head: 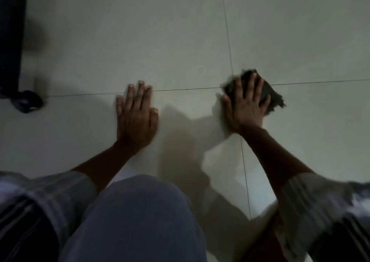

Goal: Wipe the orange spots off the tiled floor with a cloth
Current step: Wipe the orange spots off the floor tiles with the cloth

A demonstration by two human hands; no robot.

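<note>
Dark cloth point(268, 93) is lying under the flat, released right hand point(247, 105); the left hand point(136, 117), also released, is pressing the tiled floor point(140, 41).

On the tiled floor point(180, 41), the cloth point(268, 93) lies under the right hand point(247, 103) at a grout crossing, the left hand point(136, 113) flat to its left, a knee point(136, 211) nearer the viewer.
</note>
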